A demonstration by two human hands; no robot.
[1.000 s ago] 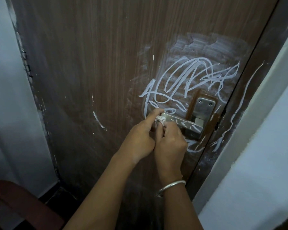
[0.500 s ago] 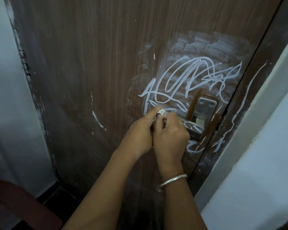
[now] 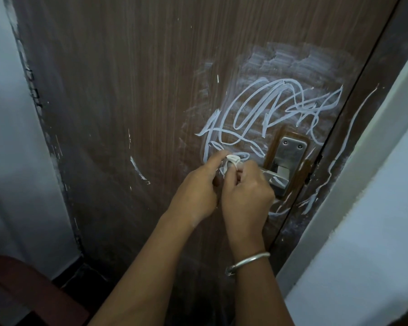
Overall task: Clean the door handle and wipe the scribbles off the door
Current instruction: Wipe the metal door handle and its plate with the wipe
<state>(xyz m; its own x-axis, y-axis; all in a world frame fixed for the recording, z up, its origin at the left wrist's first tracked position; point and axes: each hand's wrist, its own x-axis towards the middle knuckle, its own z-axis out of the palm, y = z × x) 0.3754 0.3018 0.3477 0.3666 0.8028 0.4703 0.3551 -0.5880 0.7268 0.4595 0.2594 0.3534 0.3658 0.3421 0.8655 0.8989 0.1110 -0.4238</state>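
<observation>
A brown wooden door (image 3: 127, 90) carries white scribbles (image 3: 269, 107) above and around a metal lever handle (image 3: 272, 178) on a steel plate (image 3: 290, 156). Both hands are pressed together in front of the lever's free end. My left hand (image 3: 196, 191) and my right hand (image 3: 247, 194) pinch a small white wad of cloth (image 3: 231, 161) between their fingertips. The wad sits just over the lever's tip, which the hands hide. A silver bangle (image 3: 247, 265) circles my right wrist.
A smeared white haze (image 3: 292, 57) covers the door above the scribbles. More white strokes run down the dark door frame (image 3: 349, 142) at the right. A pale wall (image 3: 375, 231) stands right of the frame, another (image 3: 7, 137) left. A dark red chair (image 3: 21, 292) sits bottom left.
Both hands have shifted slightly up and right along the lever, and the white wad has risen from the lever's end to the fingertips' top.
</observation>
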